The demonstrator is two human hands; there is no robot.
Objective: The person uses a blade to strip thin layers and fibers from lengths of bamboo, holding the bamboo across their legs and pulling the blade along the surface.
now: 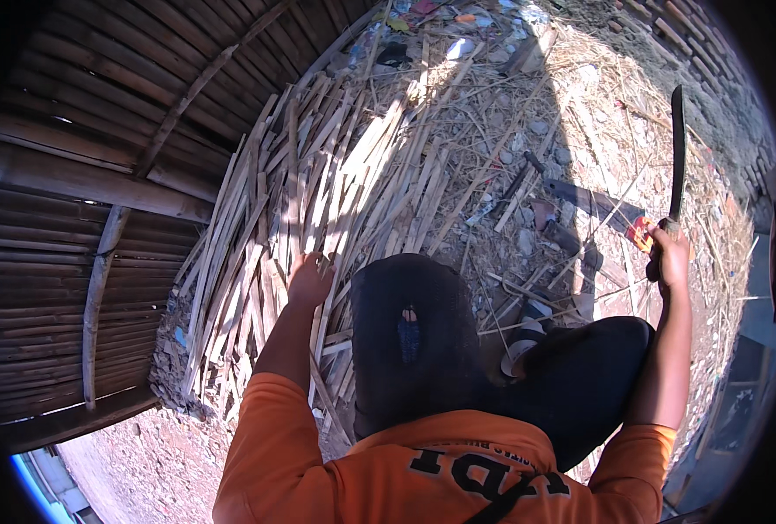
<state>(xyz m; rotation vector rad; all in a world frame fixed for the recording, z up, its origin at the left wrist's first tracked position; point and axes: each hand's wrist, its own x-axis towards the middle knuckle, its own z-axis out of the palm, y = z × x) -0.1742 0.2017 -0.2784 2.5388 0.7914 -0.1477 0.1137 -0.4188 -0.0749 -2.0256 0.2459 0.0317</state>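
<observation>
My right hand [670,253] is closed around the handle of a machete [677,153], whose long dark blade points up and away from me. Beside that hand, a handsaw [593,199] with a red and yellow handle lies on the ground. At my left, a large heap of long, thin wooden strips [353,175] is spread out, most of them running away from me. My left hand [309,279] is on the near part of this heap, fingers curled round a wooden strip [293,175]. Part of its grip is hidden.
A slatted wall of dark bamboo [73,201] rises at the left. Dry straw and stones [597,113] litter the ground ahead, with a brick wall [685,44] at the far right. A short dark log [571,243] lies before my bent knees.
</observation>
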